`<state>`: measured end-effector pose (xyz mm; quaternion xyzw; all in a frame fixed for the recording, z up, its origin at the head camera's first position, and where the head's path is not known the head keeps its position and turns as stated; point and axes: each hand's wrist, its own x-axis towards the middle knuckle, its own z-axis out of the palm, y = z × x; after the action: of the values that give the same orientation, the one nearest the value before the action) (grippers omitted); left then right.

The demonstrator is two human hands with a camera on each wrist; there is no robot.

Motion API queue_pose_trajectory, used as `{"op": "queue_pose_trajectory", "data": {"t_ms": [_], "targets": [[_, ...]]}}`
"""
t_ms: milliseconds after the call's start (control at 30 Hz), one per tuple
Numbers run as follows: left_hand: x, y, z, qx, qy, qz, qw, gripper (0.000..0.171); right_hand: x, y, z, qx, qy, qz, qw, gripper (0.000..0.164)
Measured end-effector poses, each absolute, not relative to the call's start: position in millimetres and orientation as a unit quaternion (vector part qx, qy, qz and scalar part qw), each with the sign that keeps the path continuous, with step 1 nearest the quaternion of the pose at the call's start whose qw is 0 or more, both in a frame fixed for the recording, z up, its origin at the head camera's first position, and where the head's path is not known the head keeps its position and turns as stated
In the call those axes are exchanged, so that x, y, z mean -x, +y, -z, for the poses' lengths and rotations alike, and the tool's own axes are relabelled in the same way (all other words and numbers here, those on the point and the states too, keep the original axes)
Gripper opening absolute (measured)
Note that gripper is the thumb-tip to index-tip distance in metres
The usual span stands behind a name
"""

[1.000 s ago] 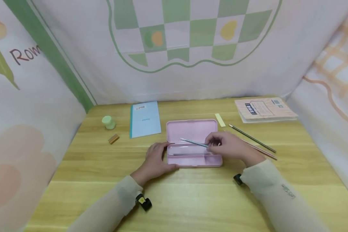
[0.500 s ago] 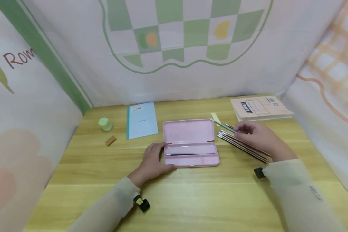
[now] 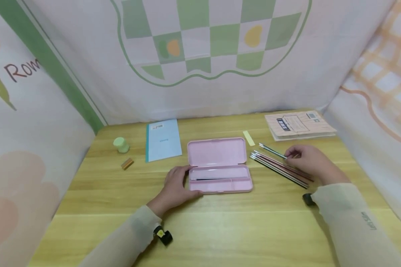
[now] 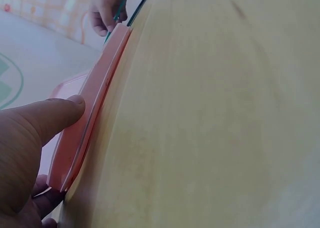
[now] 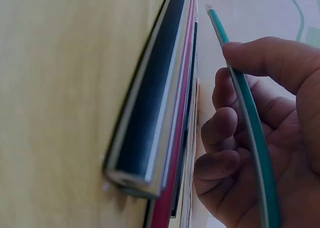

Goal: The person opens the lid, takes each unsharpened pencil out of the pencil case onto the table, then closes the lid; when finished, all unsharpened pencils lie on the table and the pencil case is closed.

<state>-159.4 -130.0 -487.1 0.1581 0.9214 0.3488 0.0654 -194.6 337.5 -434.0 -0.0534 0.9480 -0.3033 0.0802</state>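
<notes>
At the left end of the open pink pencil case point(image 3: 217, 152), my left hand point(image 3: 175, 187) grips it, thumb point(image 4: 67, 113) on the front wall and fingers round the end. A single dark pencil point(image 3: 217, 178) lies lengthwise inside the case. To the right, my right hand point(image 3: 307, 163) pinches a green pencil point(image 5: 250, 113) between thumb and fingers, low over the table. Right beside it lies a row of several dark and red pencils point(image 3: 277, 168), slanting, with their silvery ends toward the case.
A pale yellow strip point(image 3: 248, 138) lies behind the pencils, and a thick book point(image 3: 300, 125) at the back right. On the left are a light blue notebook point(image 3: 163, 141), a small green container point(image 3: 121, 144) and a small brown-gold block point(image 3: 127, 163). Cloth walls enclose the table point(image 3: 220, 226).
My right hand has carried the green pencil from over the case to the pencils on the right, and lowered it there. My left hand stays on the case.
</notes>
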Motion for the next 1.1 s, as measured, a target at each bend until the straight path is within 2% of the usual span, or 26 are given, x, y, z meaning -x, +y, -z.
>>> {"op": "queue_pose_trajectory", "data": {"t_ms": [433, 733, 933, 1100], "targets": [[159, -129, 482, -0.156, 0.922, -0.347, 0.067, 0.104, 195, 330, 432, 0.083, 0.948, 0.301, 0.069, 0.027], [158, -130, 486, -0.153, 0.922, -0.351, 0.066, 0.104, 182, 252, 416, 0.181, 0.915, 0.348, 0.094, 0.017], [156, -130, 487, -0.152, 0.923, -0.349, 0.064, 0.103, 175, 198, 425, 0.233, 0.903, 0.349, 0.095, 0.012], [154, -129, 483, -0.155, 0.919, -0.357, 0.067, 0.101, 173, 173, 434, 0.235, 0.901, 0.348, 0.110, 0.009]]}}
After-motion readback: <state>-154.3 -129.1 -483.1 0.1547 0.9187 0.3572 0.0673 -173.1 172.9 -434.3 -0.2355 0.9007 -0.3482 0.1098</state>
